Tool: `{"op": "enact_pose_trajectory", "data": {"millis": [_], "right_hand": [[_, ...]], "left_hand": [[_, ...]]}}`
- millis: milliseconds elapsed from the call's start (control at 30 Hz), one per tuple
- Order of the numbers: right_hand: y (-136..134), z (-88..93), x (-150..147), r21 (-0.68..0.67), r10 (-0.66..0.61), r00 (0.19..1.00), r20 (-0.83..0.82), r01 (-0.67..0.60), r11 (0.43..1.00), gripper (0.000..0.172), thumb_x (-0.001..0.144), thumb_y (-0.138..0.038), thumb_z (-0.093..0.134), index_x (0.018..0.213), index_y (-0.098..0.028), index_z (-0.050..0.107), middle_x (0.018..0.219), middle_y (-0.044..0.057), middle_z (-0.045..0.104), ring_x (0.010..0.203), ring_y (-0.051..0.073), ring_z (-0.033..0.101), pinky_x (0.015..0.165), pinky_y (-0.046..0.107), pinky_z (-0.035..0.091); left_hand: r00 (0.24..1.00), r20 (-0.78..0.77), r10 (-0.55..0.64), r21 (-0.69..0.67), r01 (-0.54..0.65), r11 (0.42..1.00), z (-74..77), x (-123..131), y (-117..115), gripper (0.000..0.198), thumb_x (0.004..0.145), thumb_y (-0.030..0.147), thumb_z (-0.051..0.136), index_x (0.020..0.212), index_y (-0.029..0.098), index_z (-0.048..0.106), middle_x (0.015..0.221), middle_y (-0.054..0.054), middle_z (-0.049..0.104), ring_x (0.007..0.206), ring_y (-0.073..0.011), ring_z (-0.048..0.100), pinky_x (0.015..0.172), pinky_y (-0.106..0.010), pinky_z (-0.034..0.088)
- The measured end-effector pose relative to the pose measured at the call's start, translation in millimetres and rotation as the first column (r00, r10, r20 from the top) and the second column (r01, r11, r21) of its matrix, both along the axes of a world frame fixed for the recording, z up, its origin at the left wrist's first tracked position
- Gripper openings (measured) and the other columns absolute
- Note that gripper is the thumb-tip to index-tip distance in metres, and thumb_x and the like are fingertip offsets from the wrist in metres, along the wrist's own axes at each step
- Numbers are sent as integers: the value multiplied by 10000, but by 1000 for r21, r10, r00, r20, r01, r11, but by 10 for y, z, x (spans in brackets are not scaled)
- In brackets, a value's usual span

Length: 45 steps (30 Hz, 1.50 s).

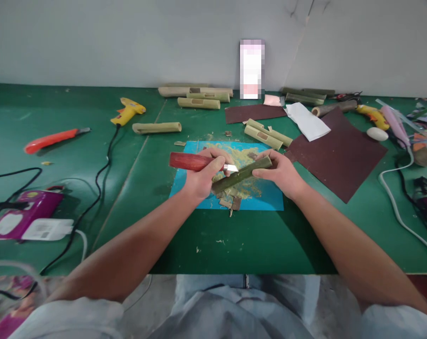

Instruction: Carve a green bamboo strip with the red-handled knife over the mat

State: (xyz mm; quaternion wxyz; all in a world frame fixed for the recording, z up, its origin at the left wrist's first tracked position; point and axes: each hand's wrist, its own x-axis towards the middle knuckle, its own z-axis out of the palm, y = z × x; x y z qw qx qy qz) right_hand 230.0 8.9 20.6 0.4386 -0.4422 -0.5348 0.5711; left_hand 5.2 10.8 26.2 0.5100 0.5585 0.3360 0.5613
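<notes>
My left hand (pixel 201 176) is closed round the red handle of a knife (pixel 190 161), whose short blade rests against a green bamboo piece (pixel 243 173). My right hand (pixel 282 173) grips the far end of that bamboo piece, which slants above a blue cutting mat (pixel 266 200). Yellowish shavings and small bamboo chips lie on the mat under my hands.
Several cut bamboo tubes (pixel 157 127) lie across the green table, with dark sandpaper sheets (pixel 340 153) at the right. A yellow glue gun (pixel 127 111) and an orange utility knife (pixel 53 139) sit at the left. Cables and a purple device (pixel 20 220) lie near the left edge.
</notes>
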Motion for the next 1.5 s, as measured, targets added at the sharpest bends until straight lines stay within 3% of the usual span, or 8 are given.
{"op": "enact_pose_trajectory", "data": {"millis": [233,367,500,600,733,1267,1400,1500], "right_hand": [[50,4,167,43,106,960,258,-122,992,380,605,-419,886,816,-227,636,708,-39,600,647,141,533,592,298,406],[85,-57,242,178,82,895,438,-176,968,303,653,-377,866,848,-230,688,824,-11,661,741,165,561,687,327,430],[113,-101,262,345,36,821,570,-279,896,231,712,-337,841,881,-246,714,918,14,692,871,206,588,804,367,452],[118,-93,248,450,14,765,643,-393,802,172,778,-331,801,909,-252,725,967,36,712,940,238,603,876,410,453],[89,-59,206,517,-55,696,716,-476,711,164,830,-249,716,993,-245,738,1036,73,714,975,260,619,892,432,451],[60,-17,177,486,-44,668,743,-494,721,130,832,-226,693,961,-240,708,1014,71,709,978,262,618,884,421,451],[44,-36,130,502,-105,630,770,-495,709,105,825,-243,702,930,-239,702,981,66,698,945,258,603,851,408,440],[24,-46,89,508,-153,588,794,-504,699,87,828,-263,698,908,-229,698,952,75,684,936,264,587,830,406,433]], "left_hand": [[1000,20,-23,-21,23,1000,-66,-14,22,214,778,400,798,778,196,737,778,-49,707,600,-148,632,626,-312,533],[996,-62,-69,-9,68,998,-31,13,17,149,753,348,815,741,225,732,798,-45,732,676,-174,676,679,-326,561],[978,-164,-128,53,138,989,33,38,12,61,742,243,800,758,239,741,834,-44,749,786,-195,704,754,-334,573],[953,-254,-162,62,183,981,41,19,33,49,742,252,796,766,255,754,862,-48,750,814,-213,702,790,-360,566],[911,-361,-201,59,237,970,36,-22,63,49,755,246,775,793,276,770,890,-54,754,850,-239,699,837,-395,553],[884,-401,-241,78,295,952,40,-52,58,75,824,289,753,841,216,760,942,-86,763,919,-248,722,883,-402,575],[888,-384,-252,137,325,936,19,-28,43,67,826,305,783,840,245,756,928,-70,762,919,-245,715,877,-407,571],[878,-440,-186,139,272,952,10,-19,25,46,858,295,741,855,259,769,919,-59,768,873,-231,713,821,-390,564]]}}
